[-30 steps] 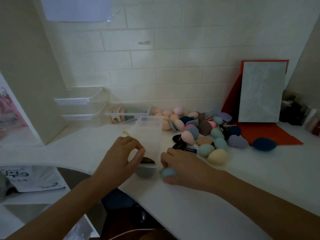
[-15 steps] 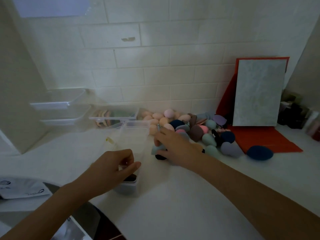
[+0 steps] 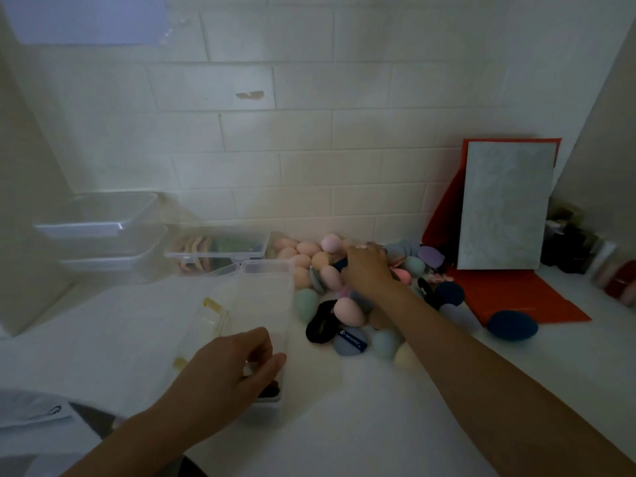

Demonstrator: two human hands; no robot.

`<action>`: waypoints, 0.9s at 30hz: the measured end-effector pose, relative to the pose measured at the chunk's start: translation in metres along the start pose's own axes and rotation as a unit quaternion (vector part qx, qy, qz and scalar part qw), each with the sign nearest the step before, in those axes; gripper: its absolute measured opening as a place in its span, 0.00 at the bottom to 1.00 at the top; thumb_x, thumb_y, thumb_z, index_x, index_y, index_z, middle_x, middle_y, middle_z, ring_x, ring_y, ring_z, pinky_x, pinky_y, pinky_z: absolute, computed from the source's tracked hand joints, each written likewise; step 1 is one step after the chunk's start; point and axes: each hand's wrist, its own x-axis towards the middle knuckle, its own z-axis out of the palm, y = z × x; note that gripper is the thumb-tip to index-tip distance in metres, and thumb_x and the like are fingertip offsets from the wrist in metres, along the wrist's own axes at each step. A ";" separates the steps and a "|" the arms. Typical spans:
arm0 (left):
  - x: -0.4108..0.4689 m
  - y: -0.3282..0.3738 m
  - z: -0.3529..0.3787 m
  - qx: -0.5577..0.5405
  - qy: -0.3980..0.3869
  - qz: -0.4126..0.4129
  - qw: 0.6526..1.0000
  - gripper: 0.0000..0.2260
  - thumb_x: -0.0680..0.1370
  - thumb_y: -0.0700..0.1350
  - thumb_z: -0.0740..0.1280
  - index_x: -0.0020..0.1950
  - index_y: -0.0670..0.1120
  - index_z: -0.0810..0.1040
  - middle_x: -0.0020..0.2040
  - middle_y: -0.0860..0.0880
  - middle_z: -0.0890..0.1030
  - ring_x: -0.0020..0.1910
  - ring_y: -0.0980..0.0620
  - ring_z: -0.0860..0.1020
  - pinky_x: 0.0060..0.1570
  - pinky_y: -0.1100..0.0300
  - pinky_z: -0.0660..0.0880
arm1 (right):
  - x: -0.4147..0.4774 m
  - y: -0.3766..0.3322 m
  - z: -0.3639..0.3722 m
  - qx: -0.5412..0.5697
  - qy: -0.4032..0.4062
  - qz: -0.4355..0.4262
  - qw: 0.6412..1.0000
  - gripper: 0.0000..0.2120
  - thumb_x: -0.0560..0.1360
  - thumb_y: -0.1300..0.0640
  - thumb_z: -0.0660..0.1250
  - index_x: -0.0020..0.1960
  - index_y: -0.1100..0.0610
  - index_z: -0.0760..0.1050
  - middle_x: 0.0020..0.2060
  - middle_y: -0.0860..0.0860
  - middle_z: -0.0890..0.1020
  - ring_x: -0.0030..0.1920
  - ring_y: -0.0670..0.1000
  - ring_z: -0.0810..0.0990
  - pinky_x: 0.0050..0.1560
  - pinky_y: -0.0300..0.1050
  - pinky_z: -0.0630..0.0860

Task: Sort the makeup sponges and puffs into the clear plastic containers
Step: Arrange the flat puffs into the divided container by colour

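The left hand (image 3: 227,370) grips the near end of the clear container (image 3: 265,301). Just right of the container, the right hand (image 3: 366,270) presses bent fingers (image 3: 361,252) into the sponge pile (image 3: 347,311); whether it holds one is unclear.

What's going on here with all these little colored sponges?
A person is sorting makeup sponges by hand. The left hand grips the near end of a long clear box on the white counter, with something dark inside at that end. The right hand is down in the pile by the wall; whether it has hold of a sponge is unclear. Most of the pile is not yet sorted.
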 end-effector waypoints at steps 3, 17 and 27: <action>0.000 -0.002 0.000 -0.002 -0.007 0.010 1.000 0.12 0.77 0.55 0.61 0.37 0.50 0.70 0.37 0.51 0.80 0.29 0.62 0.73 0.34 0.68 0.68 | 0.005 0.001 -0.008 0.022 -0.007 0.004 1.000 0.14 0.77 0.54 0.62 0.59 0.59 0.73 0.58 0.57 0.77 0.59 0.57 0.75 0.57 0.48 0.70; -0.014 -0.021 -0.019 -0.043 -0.053 0.115 0.991 0.03 0.76 0.53 0.64 0.47 0.55 0.74 0.46 0.60 0.78 0.44 0.68 0.73 0.43 0.71 0.70 | -0.018 -0.022 -0.014 0.279 -0.040 -0.104 0.954 0.07 0.73 0.56 0.62 0.44 0.56 0.78 0.42 0.53 0.82 0.43 0.51 0.79 0.46 0.51 0.77; -0.017 -0.050 -0.020 -0.021 0.008 0.131 0.991 0.19 0.69 0.67 0.53 0.55 0.62 0.68 0.52 0.70 0.66 0.57 0.72 0.63 0.54 0.81 0.60 | -0.014 -0.028 -0.032 0.202 0.088 -0.044 0.974 0.09 0.75 0.57 0.65 0.49 0.63 0.80 0.47 0.59 0.79 0.49 0.57 0.76 0.45 0.43 0.68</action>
